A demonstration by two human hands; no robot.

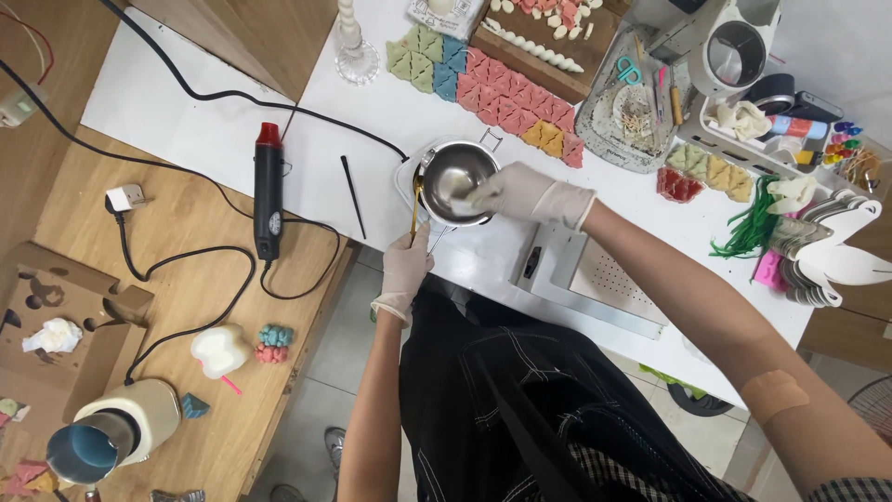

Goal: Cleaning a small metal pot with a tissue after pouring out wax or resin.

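Two gloved hands work at a small steel pot (457, 177) near table centre. Left hand (406, 263), at 7 o'clock of the pot, has fingers closed narrow round the gold handle (415, 206), which runs up to the rim. Right hand (528, 192), at 3 o'clock, reaches over the rim w/ fingers pinched on a white wipe (462, 193) pressed to the inside wall.

Progress, as a judgement: pot inside looks mostly bare and shiny, so the wiping seems well along; a pale smear under the wipe suggests some residue is left. Can't tell how clean the far wall is.

Around it: black heat gun (268, 191) lies at 9 o'clock w/ its cord looping off, thin black stick (352, 195) between gun and pot. Coloured tree-shaped pieces (483, 79) in a row at 12 o'clock. Tray of bits (632, 112) at 1 o'clock, green strands (751, 223) at 3 o'clock. White perforated box (595, 279) at 5 o'clock, just beside the pot. Blue-filled jug (111, 432) far off at 8 o'clock on the wood bench (186, 279).
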